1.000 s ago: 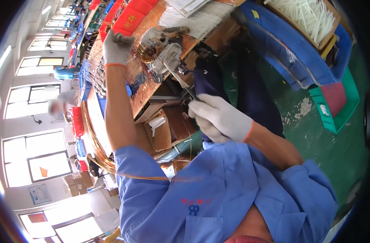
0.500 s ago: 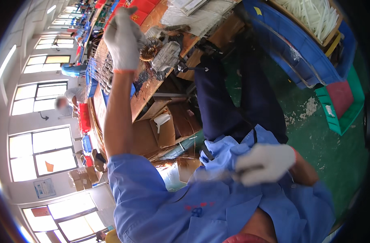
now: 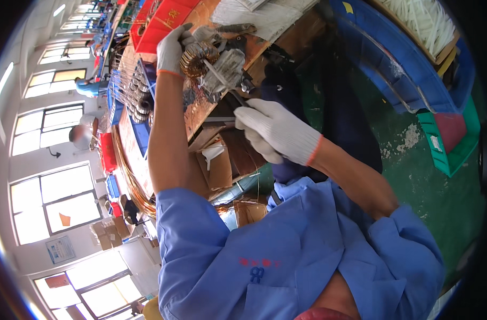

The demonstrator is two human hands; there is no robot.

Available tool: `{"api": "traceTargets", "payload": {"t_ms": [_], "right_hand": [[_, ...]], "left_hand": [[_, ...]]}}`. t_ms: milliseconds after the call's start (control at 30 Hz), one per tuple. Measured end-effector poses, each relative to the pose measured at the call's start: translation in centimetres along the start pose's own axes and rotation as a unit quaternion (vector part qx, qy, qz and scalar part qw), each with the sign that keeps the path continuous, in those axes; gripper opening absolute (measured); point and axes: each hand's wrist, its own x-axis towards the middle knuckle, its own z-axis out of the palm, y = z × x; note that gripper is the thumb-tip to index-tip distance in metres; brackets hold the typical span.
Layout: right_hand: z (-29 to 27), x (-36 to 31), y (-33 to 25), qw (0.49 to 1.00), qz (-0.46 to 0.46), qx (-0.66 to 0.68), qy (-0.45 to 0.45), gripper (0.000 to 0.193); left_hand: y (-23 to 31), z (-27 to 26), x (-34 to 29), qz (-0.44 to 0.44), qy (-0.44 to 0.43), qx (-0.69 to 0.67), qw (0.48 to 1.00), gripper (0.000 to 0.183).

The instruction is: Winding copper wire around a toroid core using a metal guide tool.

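My left hand (image 3: 172, 49), in a white knit glove, is closed at the left edge of a ring-shaped copper wire coil (image 3: 192, 61), its fingers curled over the far side and partly hidden. The coil rests beside a greyish, plastic-wrapped block (image 3: 224, 72) at the bench edge. In my gloved right hand (image 3: 280, 130) is a long thin rod-like tool (image 3: 219, 74), gripped at its dark handle end. Its pale shaft passes over the block, and the tip reaches the coil's middle.
Several finished-looking coils (image 3: 141, 98) stand in blue trays left of the bench, near a red bin (image 3: 166, 24). A blue tub (image 3: 398, 69) with white strips (image 3: 414, 21) and a green crate (image 3: 449, 144) are on the right. Cardboard boxes (image 3: 216, 165) sit under the bench.
My right hand has swung up from my chest to the bench, bringing the tool tip to the coil. The left hand has moved down and right, against the coil.
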Motion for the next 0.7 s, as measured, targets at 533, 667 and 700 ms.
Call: {"api": "traceTargets", "payload": {"t_ms": [533,667,700], "right_hand": [[-5.2,-18.1,1.0,0.943,0.008,-0.249,-0.222,0.016],[-1.5,-6.0,0.7,0.997,0.009,-0.021,-0.074,0.03],[-0.2,-3.0,1.1,0.992,0.039,0.103,-0.06,0.035]], "left_hand": [[6.3,10.1,-13.6,0.352,-0.034,0.275,0.894,0.057],[8.3,9.2,-4.5,0.232,0.038,0.064,0.97,0.057],[7.4,7.7,-2.4,0.203,0.064,0.022,0.977,0.058]]}}
